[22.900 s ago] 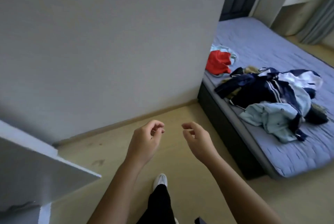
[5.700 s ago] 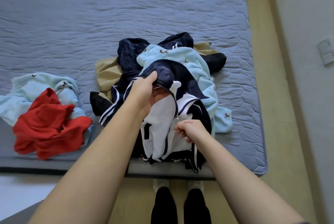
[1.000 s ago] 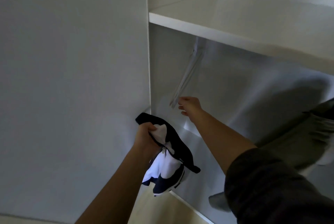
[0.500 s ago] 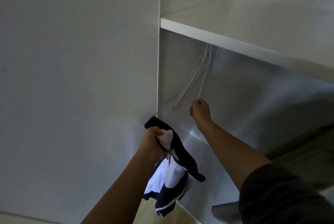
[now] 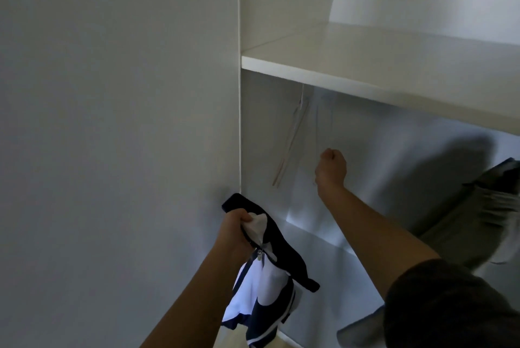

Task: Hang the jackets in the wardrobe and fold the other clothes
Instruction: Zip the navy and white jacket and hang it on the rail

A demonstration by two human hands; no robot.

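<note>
My left hand (image 5: 235,228) grips the collar of a navy and white zip jacket (image 5: 267,288), which hangs down from it in front of the open wardrobe. Inside the wardrobe my right hand (image 5: 332,169) is curled round the lower end of a thin white hanger (image 5: 323,120) that blurs upward toward the underside of the shelf. Two more white hangers (image 5: 291,145) hang to the left of it, slanting down. The rail they hang from is hidden behind the shelf edge.
A white shelf (image 5: 365,72) crosses the wardrobe above the hangers. The wardrobe's side panel (image 5: 239,136) meets a plain white wall on the left. A grey-green garment (image 5: 472,221) hangs at the right inside the wardrobe.
My right hand has drawn one hanger to the right, away from the other two. The jacket stays in my left hand, a little lower in view.
</note>
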